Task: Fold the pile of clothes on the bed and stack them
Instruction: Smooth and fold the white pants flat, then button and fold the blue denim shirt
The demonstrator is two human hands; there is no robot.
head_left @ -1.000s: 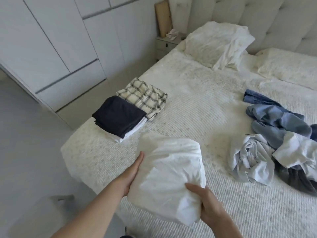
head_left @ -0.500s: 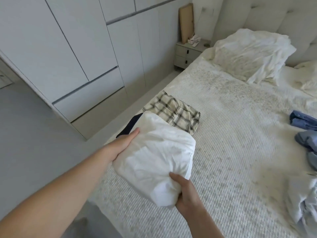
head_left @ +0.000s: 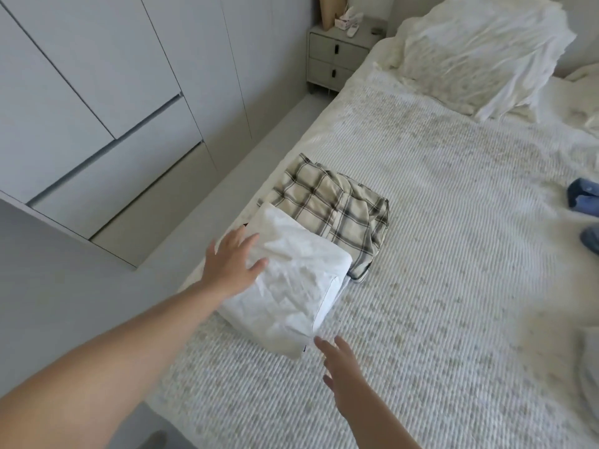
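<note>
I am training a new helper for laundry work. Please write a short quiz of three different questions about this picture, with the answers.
1. True or false: the left hand rests with straight fingers on the folded white garment.
2. Which item lies just beyond the white garment on the bed?
A. a plaid garment
B. a red towel
C. a pair of shoes
3. Fill in the missing word: the right hand is open and holds ____.

Key
1. True.
2. A, the plaid garment.
3. Nothing; it is just off the near corner of the white garment.
</note>
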